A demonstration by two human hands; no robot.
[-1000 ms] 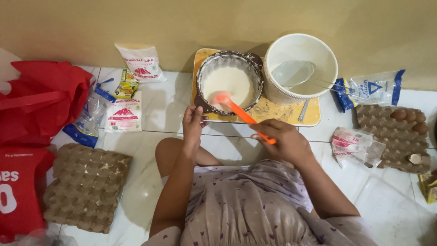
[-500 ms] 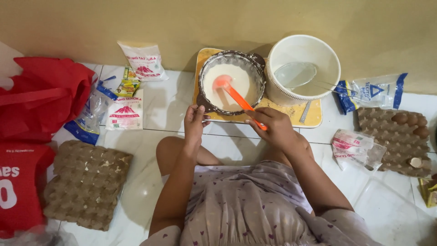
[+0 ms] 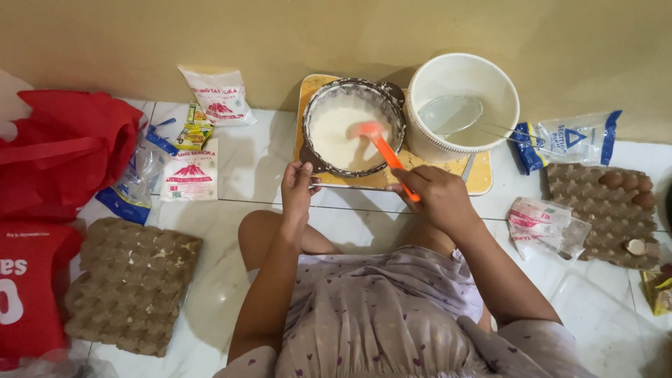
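Nearest the camera: lap in a lilac patterned dress (image 3: 378, 315), person seated on the white tiled floor (image 3: 245, 161).

Left hand (image 3: 297, 190) — fingers curled together over the near rim of the metal mixing bowl (image 3: 353, 126), thumb side against the bowl's edge, steadying it. Right hand (image 3: 437, 196) — fingers closed around the handle of an orange spatula (image 3: 383, 148); the blade end sits in the pale batter (image 3: 336, 129), right of centre.

The bowl rests on a yellow tray (image 3: 479, 178) set against the wall. Batter looks smooth, uniformly cream-coloured, no dry flour or yolk streaks visible — judged well mixed, with mixing probably near its end. Whether more ingredients are due cannot be told.

Just right of the bowl, touching or nearly so: a white plastic tub (image 3: 465, 105) holding a clear lid or scoop, and a wire whisk (image 3: 507, 133) resting across its rim.

Left side: an empty egg carton (image 3: 129, 283), opened flour packets (image 3: 189, 171), red bag (image 3: 63, 150). Right side: second egg tray (image 3: 602, 203) with a few brown eggs remaining at its far corner and one broken shell, plus two opened plastic packets (image 3: 549, 224).
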